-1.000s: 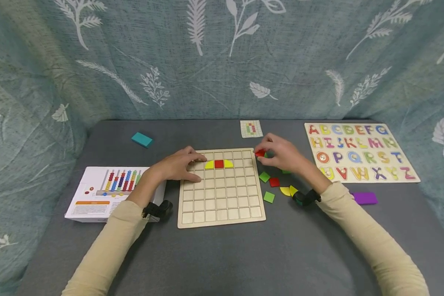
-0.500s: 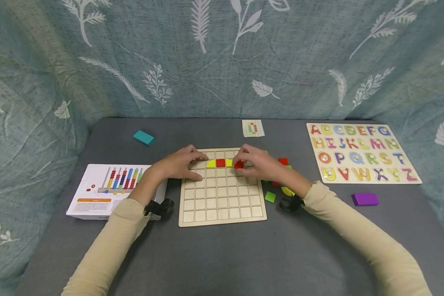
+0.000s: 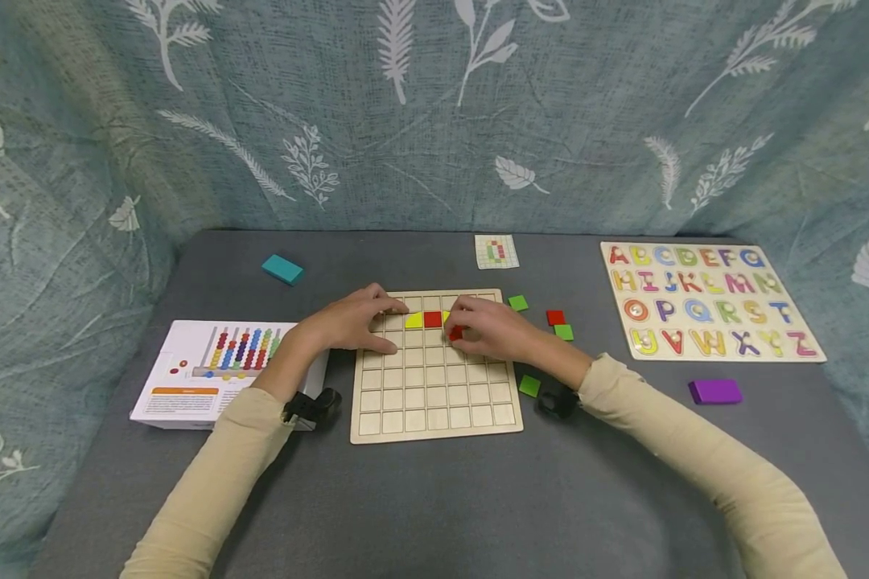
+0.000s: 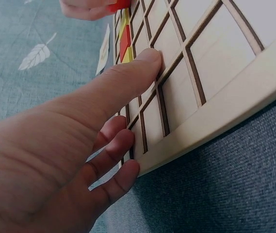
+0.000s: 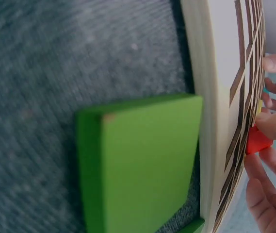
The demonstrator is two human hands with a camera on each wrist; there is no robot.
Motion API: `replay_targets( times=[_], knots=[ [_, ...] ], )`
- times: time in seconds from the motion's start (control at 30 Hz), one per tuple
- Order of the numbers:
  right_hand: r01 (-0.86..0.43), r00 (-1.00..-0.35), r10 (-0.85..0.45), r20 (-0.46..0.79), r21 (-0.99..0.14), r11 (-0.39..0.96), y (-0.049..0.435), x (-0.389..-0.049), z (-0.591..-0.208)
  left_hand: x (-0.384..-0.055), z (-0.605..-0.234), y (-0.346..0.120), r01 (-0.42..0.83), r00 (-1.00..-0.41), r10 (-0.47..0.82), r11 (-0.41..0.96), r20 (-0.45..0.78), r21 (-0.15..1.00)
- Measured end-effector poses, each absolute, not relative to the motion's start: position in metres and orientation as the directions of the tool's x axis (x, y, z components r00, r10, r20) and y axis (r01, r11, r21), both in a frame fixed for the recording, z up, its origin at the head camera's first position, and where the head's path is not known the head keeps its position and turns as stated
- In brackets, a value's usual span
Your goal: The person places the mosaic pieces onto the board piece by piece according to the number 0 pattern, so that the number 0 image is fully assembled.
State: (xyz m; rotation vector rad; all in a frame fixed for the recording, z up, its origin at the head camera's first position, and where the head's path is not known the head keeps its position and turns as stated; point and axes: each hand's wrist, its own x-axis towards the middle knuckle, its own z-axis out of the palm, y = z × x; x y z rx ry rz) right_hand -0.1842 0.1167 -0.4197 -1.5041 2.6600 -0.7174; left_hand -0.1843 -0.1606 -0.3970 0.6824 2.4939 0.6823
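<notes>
A wooden grid board lies on the grey table. In one of its upper rows sit a yellow quarter-round tile and a red square tile; a second yellow tile beside them is mostly hidden by my right hand. That hand pinches another red tile between thumb and fingers, low over the board just below and right of the row. My left hand rests on the board's upper left, thumb on the grid and the other fingers spread at the edge.
Loose green tiles and a red tile lie right of the board. A pattern card is behind it. Farther right are an alphabet board and a purple block. At left are an abacus box and a teal block.
My right hand has carried the red tile leftward from beside the board's right edge to over the grid near the row of tiles. The left hand has stayed in place.
</notes>
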Motion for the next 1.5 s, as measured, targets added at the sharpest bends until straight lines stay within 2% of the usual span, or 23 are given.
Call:
replay_targets(
  times=[0.7,1.0,1.5],
  knots=[
    [-0.775,-0.572,-0.792,0.214,-0.456,0.437,0.1165,-0.1828,-0.4201,-0.1836,-0.3960,-0.1590,0.347,-0.769,0.569,0.754,-0.290,0.558],
    [-0.807,-0.557,-0.790,0.255,-0.389,0.444,0.1152,-0.1824,-0.4244,-0.1835,-0.3960,-0.1590,0.333,-0.773,0.560,0.757,-0.297,0.563],
    [-0.818,-0.552,-0.785,0.280,-0.361,0.447,0.1161,-0.1817,-0.4260,-0.1844,-0.3969,-0.1595,0.334,-0.772,0.562,0.757,-0.298,0.562]
  ],
)
